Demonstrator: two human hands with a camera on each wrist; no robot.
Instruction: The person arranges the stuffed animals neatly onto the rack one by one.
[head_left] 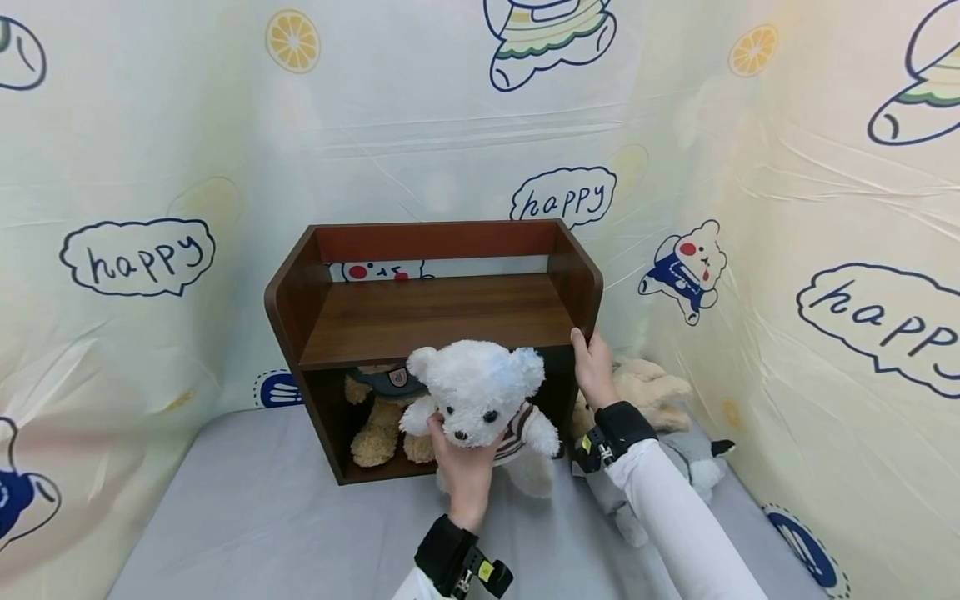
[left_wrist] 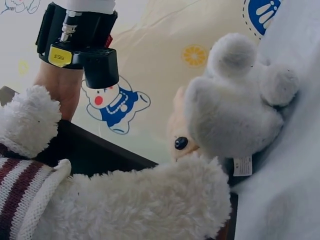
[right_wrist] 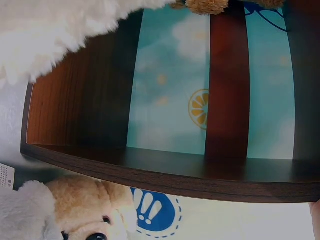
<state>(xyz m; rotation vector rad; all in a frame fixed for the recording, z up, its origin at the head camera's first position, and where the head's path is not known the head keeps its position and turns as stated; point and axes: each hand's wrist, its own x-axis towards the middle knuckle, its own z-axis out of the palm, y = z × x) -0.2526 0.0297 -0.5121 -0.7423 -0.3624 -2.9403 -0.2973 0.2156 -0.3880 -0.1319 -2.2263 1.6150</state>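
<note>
My left hand (head_left: pixel 467 475) holds a white teddy bear (head_left: pixel 476 379) from below, thumb and fingers on either side under its chin. The bear wears a striped knit top and overlaps the lower opening of a brown wooden shelf (head_left: pixel 442 312). In the left wrist view the bear's furry leg (left_wrist: pixel 135 200) fills the foreground, while the left hand is out of that view. My right hand (head_left: pixel 595 371) grips the front edge of the shelf's right side panel (right_wrist: pixel 165 180). Inside the lower compartment, on the left, a brown teddy bear (head_left: pixel 375 433) sits partly hidden.
Right of the shelf lie a beige plush toy (head_left: pixel 648 387) and a grey plush toy (head_left: pixel 690 462), partly covered by the right arm. A grey cloth surface (head_left: pixel 255 517) lies under everything. Printed curtains (head_left: pixel 420 133) hang behind and at both sides.
</note>
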